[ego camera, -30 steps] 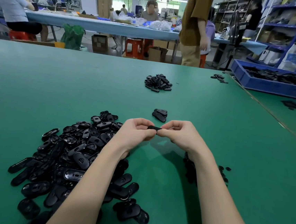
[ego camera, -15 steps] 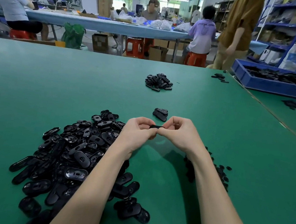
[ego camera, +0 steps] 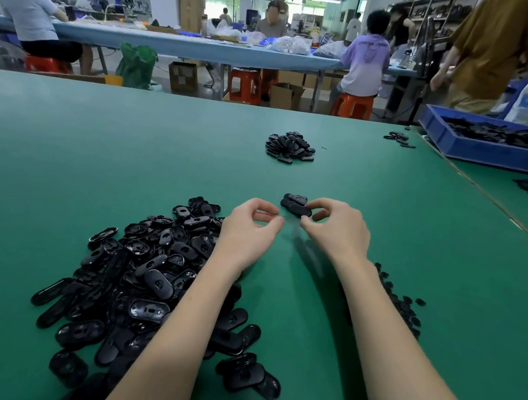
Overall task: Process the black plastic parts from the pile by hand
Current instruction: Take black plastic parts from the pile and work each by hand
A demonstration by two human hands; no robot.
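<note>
Green matting covered the table (ego camera: 67, 155), and on it lay the black parts. Only the head view was given.

The big pile (ego camera: 138, 284) of oval black parts spread on the left, partly under the left forearm. A few parts (ego camera: 296, 204) sat stacked just beyond the hands, and a heap (ego camera: 290, 147) lay farther out toward the table's far edge. Small black bits (ego camera: 402, 306) were scattered beside the right forearm.

The left hand (ego camera: 246, 233) hung above the table near the pile's right edge, its fingers curled with thumb and forefinger tips close together; nothing showed between them. The right hand (ego camera: 338, 231) was just across from it, the two apart by a narrow gap. Its fingers were curled too, with the fingertips right at the near edge of the stacked parts. Whether it pinched one of them or merely hovered over it could not be told.

At the far right stood a blue tray (ego camera: 473, 152) holding more black pieces, with a few loose parts (ego camera: 399, 138) near it. Beyond the table, people sat on orange stools (ego camera: 352, 106) along a long bench (ego camera: 190, 47).
</note>
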